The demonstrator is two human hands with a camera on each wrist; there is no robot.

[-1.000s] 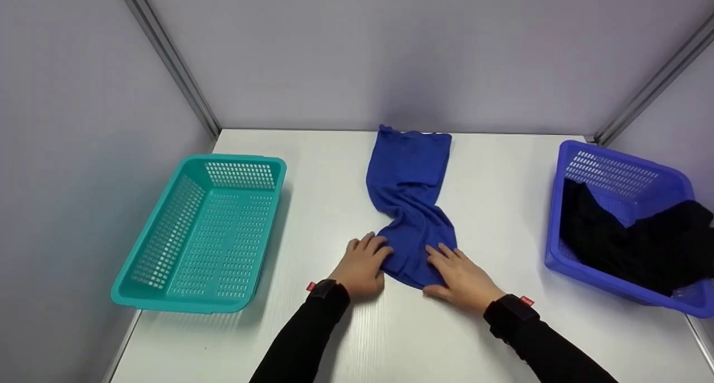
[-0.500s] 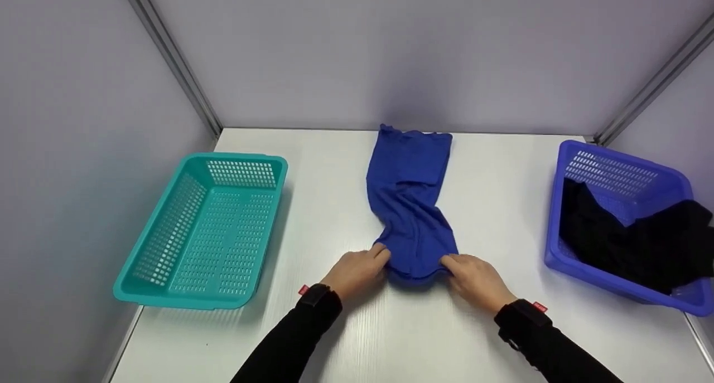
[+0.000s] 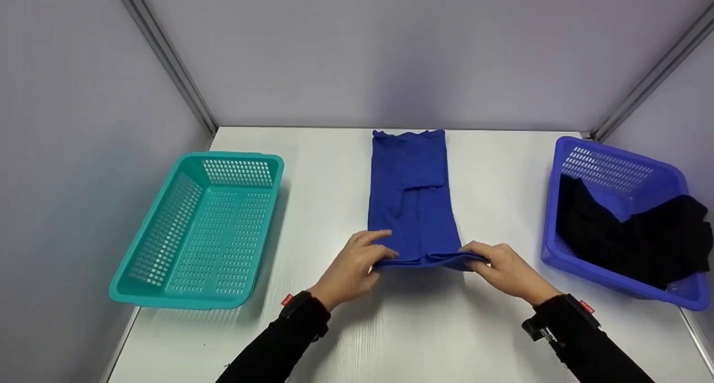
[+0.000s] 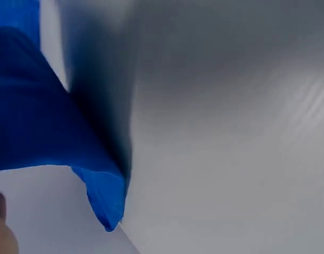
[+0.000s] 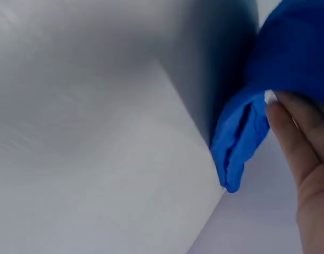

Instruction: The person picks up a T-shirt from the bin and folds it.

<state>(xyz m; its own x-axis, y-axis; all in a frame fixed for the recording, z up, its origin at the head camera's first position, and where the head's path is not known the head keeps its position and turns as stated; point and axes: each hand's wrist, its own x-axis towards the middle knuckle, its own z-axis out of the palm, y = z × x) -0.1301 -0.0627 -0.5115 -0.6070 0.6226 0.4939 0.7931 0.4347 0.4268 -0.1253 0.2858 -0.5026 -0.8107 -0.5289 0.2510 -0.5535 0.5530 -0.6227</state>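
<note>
A blue garment [image 3: 410, 204] lies folded into a long strip, with its ruffled far end close to the table's back edge. Its near end is raised off the table and casts a shadow beneath. At the left corner of that raised edge, my left hand [image 3: 354, 266] holds the cloth, index finger stretched out over it. My right hand [image 3: 507, 271] pinches the right corner between thumb and fingers. In the left wrist view the garment [image 4: 40, 116] hangs in an arch. The right wrist view has its layered edge [image 5: 239, 143] beside the right fingers.
On the left of the white table [image 3: 334, 204] stands a teal perforated basket [image 3: 262, 227] with nothing in it. A purple-blue basket [image 3: 549, 221] at the right contains black cloth [image 3: 608, 238]. Grey panels [image 3: 334, 54] wall in the back and sides.
Both hands first lay on the near end, then gripped its corners and spread slightly apart. The bunched middle of the garment is now straighter and flatter, and its near edge is lifted.
</note>
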